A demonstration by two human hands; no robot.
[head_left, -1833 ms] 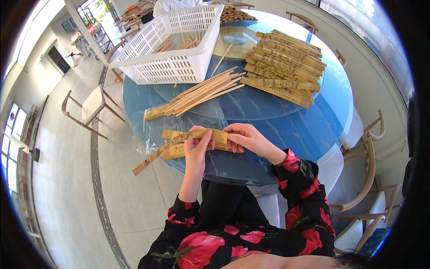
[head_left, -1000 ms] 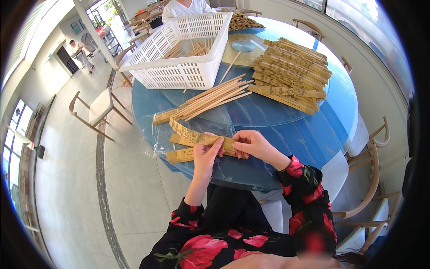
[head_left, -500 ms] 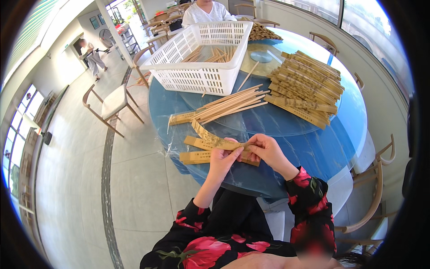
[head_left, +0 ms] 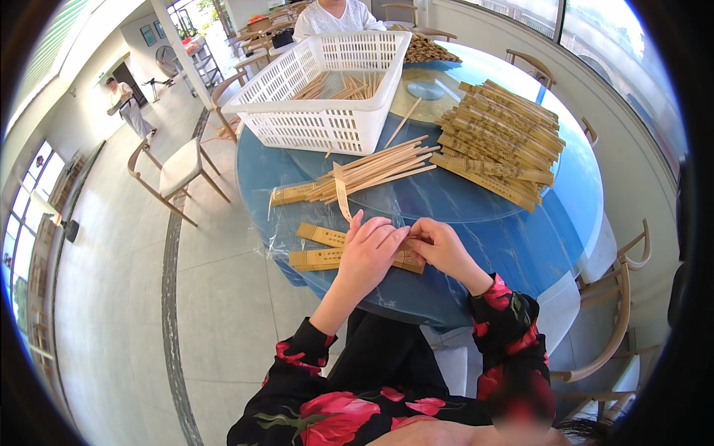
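A narrow gold-brown printed paper sleeve (head_left: 342,195) sticks up, curved, from under my left hand (head_left: 370,251). My left fingers are closed over it, back of the hand up. Close beside it, my right hand (head_left: 440,249) pinches at the right end of the sleeve, which the fingers mostly hide. Below both hands, flat paper sleeves (head_left: 315,260) lie near the table's edge. Just beyond is a loose bundle of slim wooden sticks (head_left: 379,171), partly lying over another sleeve (head_left: 291,194). To the right rises a big layered pile of filled-looking sleeves (head_left: 500,137).
A white plastic basket (head_left: 312,123) with wooden sticks in it stands on the round blue table (head_left: 513,249). Behind it is a brown heap (head_left: 431,50), and a person in white (head_left: 338,18) sits across. Chairs (head_left: 178,167) stand around; another person (head_left: 130,104) is far left.
My left hand has rolled over the sleeve, back up, fingers now covering it. The sleeve's free end has swung from lying leftward to sticking up. The view has shifted slightly.
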